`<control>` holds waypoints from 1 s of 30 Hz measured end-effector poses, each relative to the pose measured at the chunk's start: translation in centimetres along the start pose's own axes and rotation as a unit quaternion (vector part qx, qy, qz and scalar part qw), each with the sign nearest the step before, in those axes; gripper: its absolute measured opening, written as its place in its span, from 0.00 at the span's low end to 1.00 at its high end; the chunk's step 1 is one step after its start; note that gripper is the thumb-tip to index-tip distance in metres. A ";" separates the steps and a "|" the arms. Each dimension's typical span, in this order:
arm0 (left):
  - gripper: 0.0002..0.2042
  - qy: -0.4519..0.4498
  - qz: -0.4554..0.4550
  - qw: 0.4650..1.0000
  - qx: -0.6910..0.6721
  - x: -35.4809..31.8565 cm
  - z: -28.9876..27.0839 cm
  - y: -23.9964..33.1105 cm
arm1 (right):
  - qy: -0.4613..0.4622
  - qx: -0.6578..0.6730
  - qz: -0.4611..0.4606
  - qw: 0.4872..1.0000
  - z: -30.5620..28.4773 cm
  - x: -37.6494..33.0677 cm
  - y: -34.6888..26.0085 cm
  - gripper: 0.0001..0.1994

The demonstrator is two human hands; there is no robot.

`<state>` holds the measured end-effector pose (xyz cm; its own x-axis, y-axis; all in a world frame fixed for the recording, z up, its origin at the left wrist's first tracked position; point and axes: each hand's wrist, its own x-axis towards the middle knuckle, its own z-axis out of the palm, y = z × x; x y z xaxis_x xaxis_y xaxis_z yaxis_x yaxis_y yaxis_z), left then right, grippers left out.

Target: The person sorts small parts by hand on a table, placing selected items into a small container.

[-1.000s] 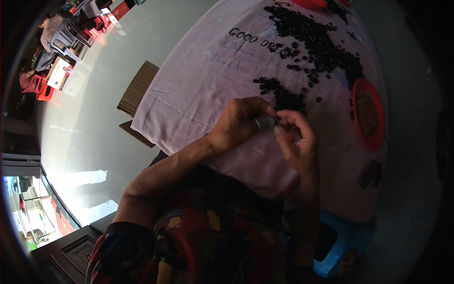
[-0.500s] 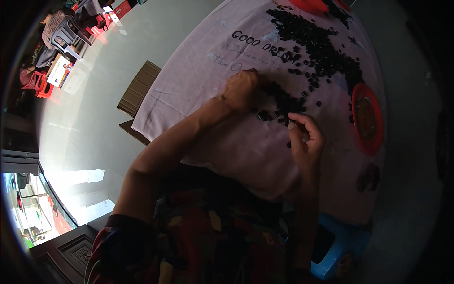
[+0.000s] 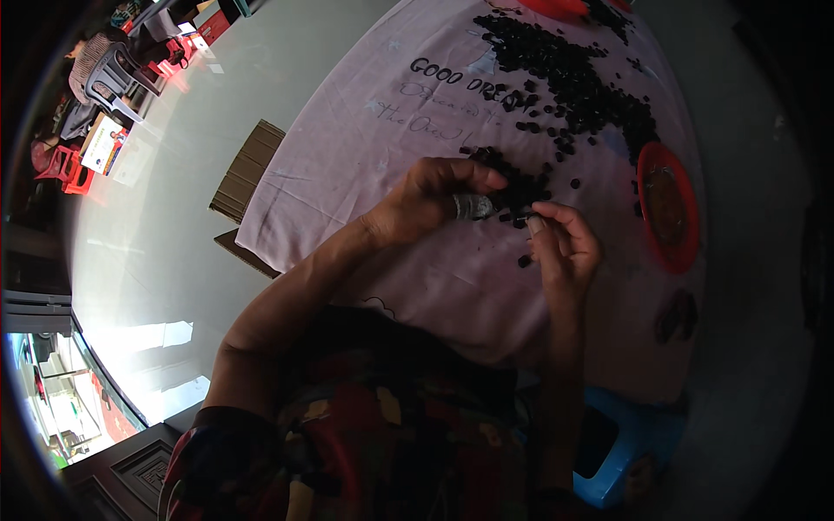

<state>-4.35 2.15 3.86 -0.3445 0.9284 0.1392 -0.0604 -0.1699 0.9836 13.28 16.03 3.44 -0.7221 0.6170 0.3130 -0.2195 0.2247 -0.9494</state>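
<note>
My right hand [image 3: 569,247] pinches a small black piece [image 3: 522,219] between thumb and fingertips, low over the cloth. Across from it, my left hand [image 3: 417,201] has its fingers curved, with a gap between them and the thumb; I see nothing held there. A whitish, wrinkled wrapping [image 3: 474,206] shows at the left thumb. Just beyond both hands lies a small pile of black block-like pieces [image 3: 526,186], partly covered by the left fingers. One loose black piece [image 3: 525,260] rests by the right thumb.
A larger heap of black pieces [image 3: 599,95] spreads over the far right of the pink tablecloth [image 3: 330,165]. Beside it sits a red dish [image 3: 687,208] with brownish contents. A blue stool [image 3: 621,451] stands at lower right, an open cardboard box [image 3: 246,172] left of the table.
My left hand has drawn back from the pile and turned, its thumb and fingers parting. The right hand stays nearly in place. The whole view has shifted slightly.
</note>
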 end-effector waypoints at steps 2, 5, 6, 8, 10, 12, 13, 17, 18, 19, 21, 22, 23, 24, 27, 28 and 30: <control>0.15 -0.008 0.000 1.000 -0.022 -0.5 0.4 -0.2 | -0.005 0.025 0.018 1.000 -0.2 -0.1 -0.1 0.10; 0.13 -0.014 -0.008 0.998 -0.064 -0.8 1.0 0.0 | 0.001 0.032 -0.004 0.999 0.0 -0.3 -0.1 0.11; 0.11 -0.012 -0.014 0.996 -0.085 -0.8 1.2 0.1 | 0.001 0.032 -0.004 0.999 0.1 -0.3 -0.1 0.11; 0.11 -0.012 -0.016 0.993 -0.113 -0.8 1.2 -0.4 | 0.011 0.038 -0.011 0.999 0.2 -0.3 -0.5 0.11; 0.11 -0.013 -0.018 0.990 -0.140 -0.8 1.3 -0.5 | 0.009 0.032 -0.010 0.999 0.2 -0.5 -0.6 0.11; 0.11 -0.005 -0.018 0.995 -0.095 -0.9 1.5 -0.5 | 0.006 0.027 -0.009 1.000 0.2 -0.5 -0.6 0.10; 0.11 -0.006 -0.018 0.995 -0.095 -0.9 1.6 -0.4 | 0.005 0.023 -0.025 0.999 0.2 -0.5 -0.7 0.10; 0.11 0.003 -0.008 0.998 -0.067 -1.0 1.9 -0.5 | -0.008 0.001 -0.073 0.997 0.3 -0.3 -0.7 0.10; 0.11 0.010 0.009 1.000 0.004 -1.1 2.0 -0.6 | -0.009 0.002 -0.072 0.997 0.5 -0.3 -0.7 0.10; 0.11 0.010 0.008 1.000 0.003 -1.2 2.1 -0.5 | -0.018 -0.015 -0.087 0.996 0.6 -0.3 -0.8 0.10; 0.10 0.017 0.031 0.997 0.066 -1.3 2.3 -0.1 | -0.028 -0.032 -0.100 0.994 0.7 -0.3 -0.8 0.10; 0.10 0.017 0.030 0.997 0.065 -1.4 2.4 0.5 | -0.037 -0.048 -0.106 0.992 0.6 -0.3 -0.7 0.10; 0.13 0.011 0.013 0.995 0.097 -1.4 2.5 1.2 | -0.047 -0.065 -0.112 0.990 0.6 -0.3 -0.6 0.10; 0.15 0.005 -0.004 0.992 0.129 -1.5 2.5 1.5 | -0.047 -0.066 -0.111 0.991 0.5 -0.4 -0.9 0.10; 0.16 0.004 0.063 0.973 0.220 -1.7 2.0 1.4 | -0.067 -0.115 -0.098 0.986 0.8 -0.4 -1.6 0.11; 0.16 0.005 0.063 0.974 0.220 -1.6 1.9 1.5 | -0.070 -0.120 -0.108 0.984 0.7 -0.4 -1.4 0.11; 0.16 -0.004 0.114 0.944 0.308 -1.6 1.9 1.8 | -0.073 -0.124 -0.118 0.983 0.7 -0.3 -1.3 0.11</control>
<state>-2.14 0.94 5.65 -0.2754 0.8935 0.3548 0.5726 -0.1440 0.8071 13.32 14.97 4.58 -0.7611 0.4151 0.4984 -0.2379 0.5362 -0.8099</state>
